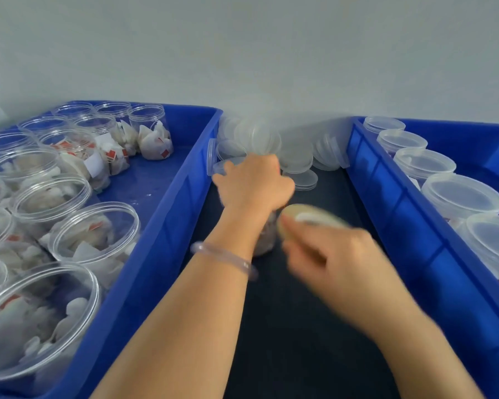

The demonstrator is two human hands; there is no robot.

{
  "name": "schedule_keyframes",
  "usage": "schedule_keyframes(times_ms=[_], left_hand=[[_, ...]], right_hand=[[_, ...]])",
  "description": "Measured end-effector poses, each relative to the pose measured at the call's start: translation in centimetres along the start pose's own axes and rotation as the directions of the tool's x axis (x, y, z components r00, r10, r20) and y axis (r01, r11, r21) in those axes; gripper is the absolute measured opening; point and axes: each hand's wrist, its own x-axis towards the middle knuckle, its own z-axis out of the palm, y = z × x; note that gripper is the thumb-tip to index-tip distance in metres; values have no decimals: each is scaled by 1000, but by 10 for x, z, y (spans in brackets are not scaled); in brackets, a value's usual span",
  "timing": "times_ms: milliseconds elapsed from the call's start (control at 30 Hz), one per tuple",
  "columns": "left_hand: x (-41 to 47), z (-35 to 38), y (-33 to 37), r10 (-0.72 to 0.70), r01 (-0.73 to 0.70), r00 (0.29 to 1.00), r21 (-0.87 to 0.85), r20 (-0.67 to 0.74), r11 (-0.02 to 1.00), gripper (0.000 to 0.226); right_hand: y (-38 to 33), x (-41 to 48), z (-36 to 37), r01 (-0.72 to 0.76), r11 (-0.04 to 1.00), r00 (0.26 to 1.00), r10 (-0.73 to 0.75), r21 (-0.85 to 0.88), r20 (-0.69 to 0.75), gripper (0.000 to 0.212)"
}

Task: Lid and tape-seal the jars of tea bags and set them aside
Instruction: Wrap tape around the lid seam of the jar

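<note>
On the dark table between two blue crates stands a clear jar of tea bags [264,240], mostly hidden under my left hand [252,185]. That hand grips the jar from above, around its lid. My right hand [337,260], blurred by motion, holds a roll of clear tape [308,218] right beside the jar's right side. The left blue crate [167,214] holds several open, unlidded jars of tea bags [92,231]. The right blue crate [386,203] holds several lidded jars [461,194] in a row.
A heap of loose clear lids [288,151] lies on the table at the back, against the pale wall, between the two crates. The dark table surface [294,341] runs toward me between my forearms. A clear bangle [225,257] circles my left wrist.
</note>
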Motion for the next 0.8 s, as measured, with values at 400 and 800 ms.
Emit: schedule_keyframes(times_ms=[400, 800], left_hand=[[0, 1, -20, 255, -253, 967, 163, 6, 954, 105], [-14, 74, -69, -90, -53, 992, -933, -91, 357, 86]], right_hand=[[81, 39, 83, -349, 921, 918, 373, -170, 134, 36], [59, 60, 69, -138, 438, 859, 499, 888, -112, 34]])
